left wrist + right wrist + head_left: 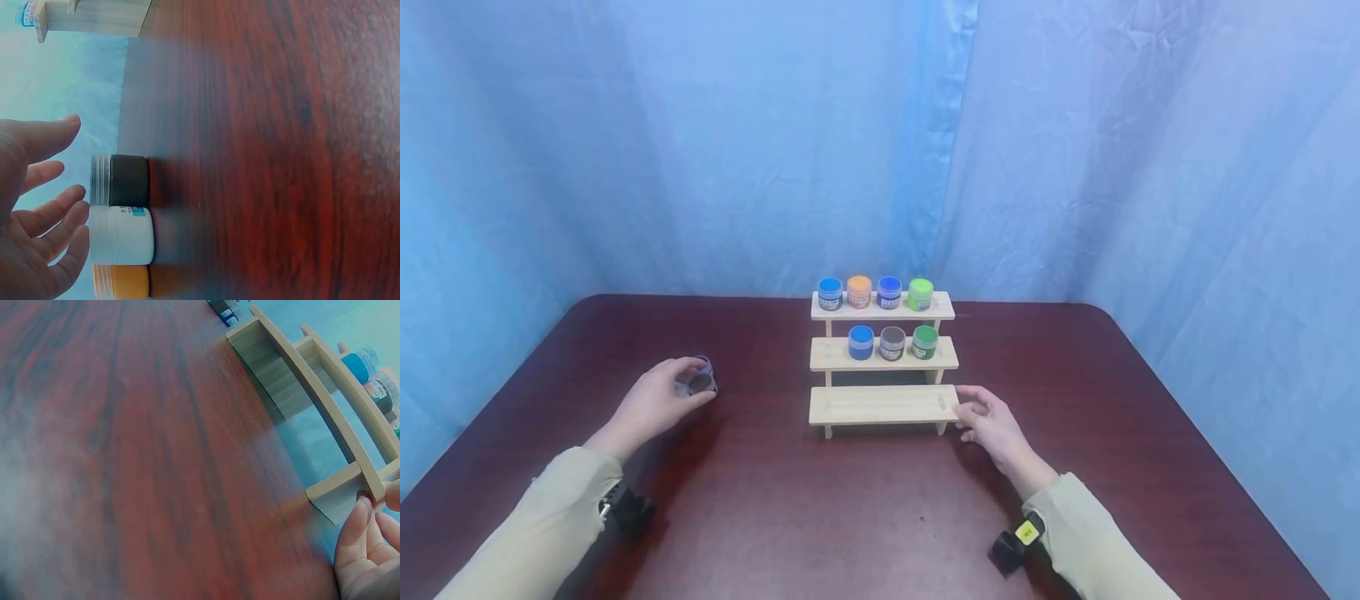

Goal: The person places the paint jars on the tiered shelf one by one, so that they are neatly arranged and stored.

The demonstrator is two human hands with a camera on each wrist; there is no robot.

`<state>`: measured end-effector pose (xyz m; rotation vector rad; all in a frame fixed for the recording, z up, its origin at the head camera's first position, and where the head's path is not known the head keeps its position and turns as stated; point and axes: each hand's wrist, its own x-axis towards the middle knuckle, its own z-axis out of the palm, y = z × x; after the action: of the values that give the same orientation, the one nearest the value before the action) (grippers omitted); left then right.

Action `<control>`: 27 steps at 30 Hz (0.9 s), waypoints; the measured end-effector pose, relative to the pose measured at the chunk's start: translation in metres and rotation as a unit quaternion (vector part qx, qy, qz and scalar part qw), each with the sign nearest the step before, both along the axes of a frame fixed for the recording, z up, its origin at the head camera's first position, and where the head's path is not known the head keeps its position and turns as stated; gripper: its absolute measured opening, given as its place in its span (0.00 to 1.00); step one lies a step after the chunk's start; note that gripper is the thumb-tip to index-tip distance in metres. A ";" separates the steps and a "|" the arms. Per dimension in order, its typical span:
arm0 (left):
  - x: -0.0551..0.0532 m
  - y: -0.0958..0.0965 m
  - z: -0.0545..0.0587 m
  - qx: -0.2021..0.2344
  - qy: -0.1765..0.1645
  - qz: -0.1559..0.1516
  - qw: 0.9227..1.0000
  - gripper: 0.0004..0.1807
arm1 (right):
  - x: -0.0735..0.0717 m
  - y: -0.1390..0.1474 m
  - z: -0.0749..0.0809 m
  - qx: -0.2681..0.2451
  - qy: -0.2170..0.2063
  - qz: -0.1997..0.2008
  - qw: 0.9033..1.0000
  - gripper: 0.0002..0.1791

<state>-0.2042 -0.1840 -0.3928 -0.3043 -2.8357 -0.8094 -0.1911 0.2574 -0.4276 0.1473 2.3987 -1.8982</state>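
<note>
A three-tier wooden display stand (884, 405) stands mid-table. At the right end of its lowest shelf, my right hand (996, 429) pinches the shelf edge between thumb and fingers, as the right wrist view shows on the shelf (340, 434). To the left, my left hand (658, 400) reaches around a small group of paint jars (702, 382), its fingers spread and loosely bent. In the left wrist view that hand (47, 219) is beside a black jar (130, 181), a white jar (122, 236) and an orange jar (123, 281), with no grip visible.
The top shelf holds blue (830, 294), orange (859, 292), dark blue (889, 292) and light green (921, 295) jars. On the middle shelf are blue (861, 343), brown (892, 343) and green (924, 342) jars. Blue curtains (760, 150) hang behind the dark red table (850, 508).
</note>
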 end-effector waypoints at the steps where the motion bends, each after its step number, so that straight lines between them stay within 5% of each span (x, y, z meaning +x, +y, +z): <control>1: 0.000 0.000 0.001 0.000 -0.001 0.000 1.000 0.27 | 0.000 0.000 0.000 0.000 0.000 0.001 1.000 0.23; 27: -0.007 -0.001 -0.003 -0.018 0.005 -0.012 1.000 0.19 | 0.002 -0.001 0.001 -0.008 0.006 -0.002 1.000 0.23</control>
<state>-0.2114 -0.1853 -0.3955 -0.3472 -2.8448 -0.7586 -0.1894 0.2565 -0.4267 0.1418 2.3913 -1.9254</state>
